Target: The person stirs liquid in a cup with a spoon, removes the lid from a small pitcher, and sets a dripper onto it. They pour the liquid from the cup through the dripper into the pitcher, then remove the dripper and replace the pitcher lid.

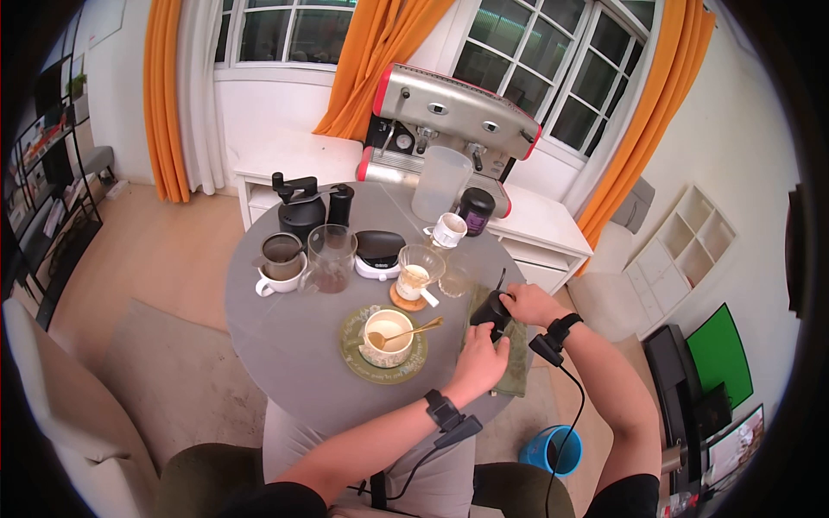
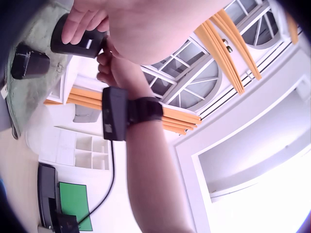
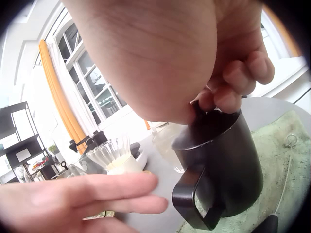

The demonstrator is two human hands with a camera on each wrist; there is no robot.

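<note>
A black milk pitcher (image 1: 490, 311) with a strap-like handle stands over the green towel (image 3: 286, 167) at the table's right side. My right hand (image 1: 531, 304) reaches over from the far side, its curled fingers pinching the pitcher's rim; the palm hides part of the opening. Beside the handle is my left hand (image 1: 482, 363), its fingers straight and extended in the right wrist view. On the towel lies a thin wire frother (image 3: 290, 141) with a small ring at its end; a black block-shaped object (image 2: 30, 63) shows in the left wrist view.
A patterned cup (image 1: 389, 345) with a gold spoon sits on a green saucer (image 1: 354, 367). Behind stand a glass dripper (image 1: 420, 263), a glass jar (image 1: 332, 259), a scale (image 1: 378, 269), a grinder (image 1: 302, 211) and a black-lidded jar (image 1: 476, 210). A blue bin (image 1: 566, 440) is on the floor.
</note>
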